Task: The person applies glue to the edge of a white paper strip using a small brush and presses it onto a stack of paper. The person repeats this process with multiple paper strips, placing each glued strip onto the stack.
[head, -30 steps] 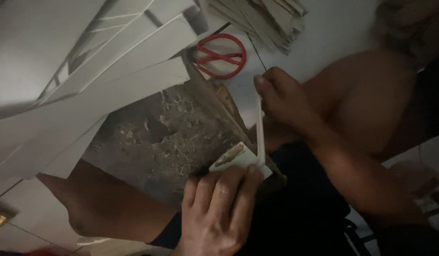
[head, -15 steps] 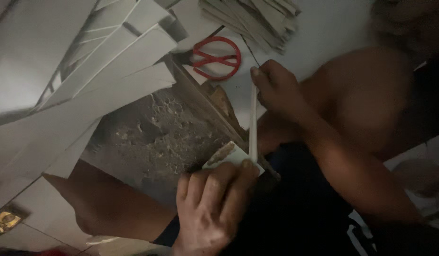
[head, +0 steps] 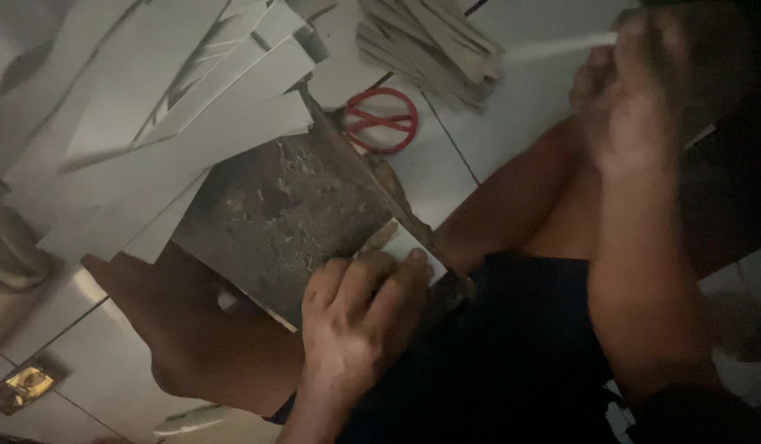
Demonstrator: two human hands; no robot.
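Note:
My left hand (head: 360, 316) presses down on a pale card sheet (head: 401, 242) that lies at the near corner of a worn, grimy cutting board (head: 290, 205). A metal blade edge runs along the board's right side. My right hand (head: 635, 99) is raised at the upper right, fingers closed on a long thin white strip (head: 553, 48) that points left, well away from the board. My bare legs lie below and to the right of the board.
Long white card strips (head: 175, 123) fan out over the upper left. A stack of grey strips (head: 434, 45) lies at the top middle. Red-handled scissors (head: 382, 122) rest on the white tiled floor (head: 528, 107).
My right hand has lifted the white strip away from the board's blade edge, up and to the right. The left hand stays pressed on the sheet.

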